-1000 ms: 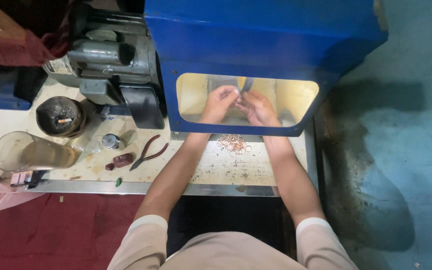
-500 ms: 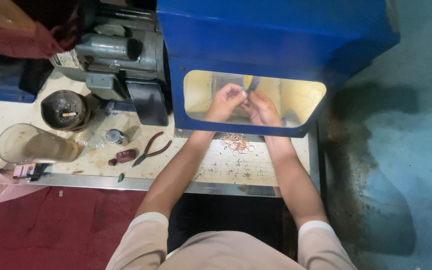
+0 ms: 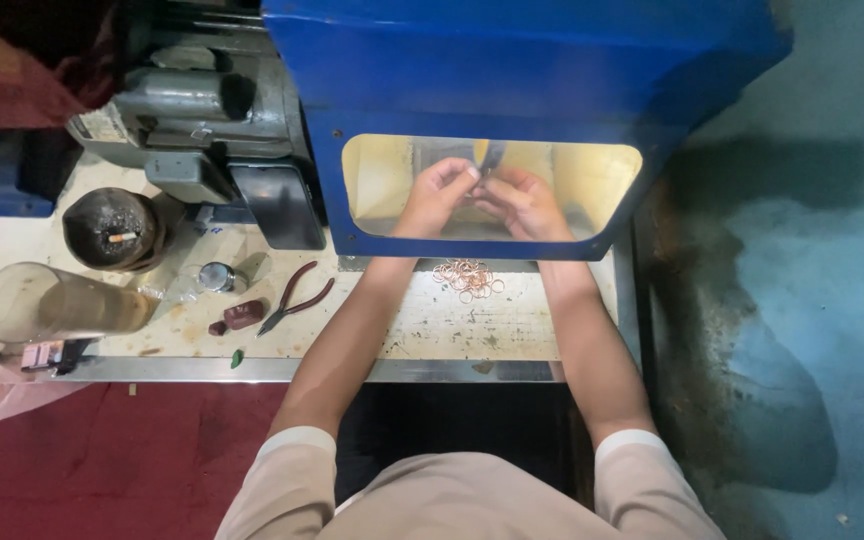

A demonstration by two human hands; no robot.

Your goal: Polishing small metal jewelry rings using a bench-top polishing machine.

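Both hands reach through the lit opening of a blue machine housing. My left hand and my right hand meet fingertip to fingertip around a small item that is too tiny to identify, just under a dark spindle. A pile of several thin copper-coloured rings lies on the white bench just outside the opening, between my forearms.
Left of the housing stand a grey motor, a round ashtray with a cigarette, a clear glass cup lying on its side, a small metal cap, red-handled pliers and a dark red lump. Teal floor lies to the right.
The view has shifted a little; both hands stay together inside the opening with only slight finger movement.
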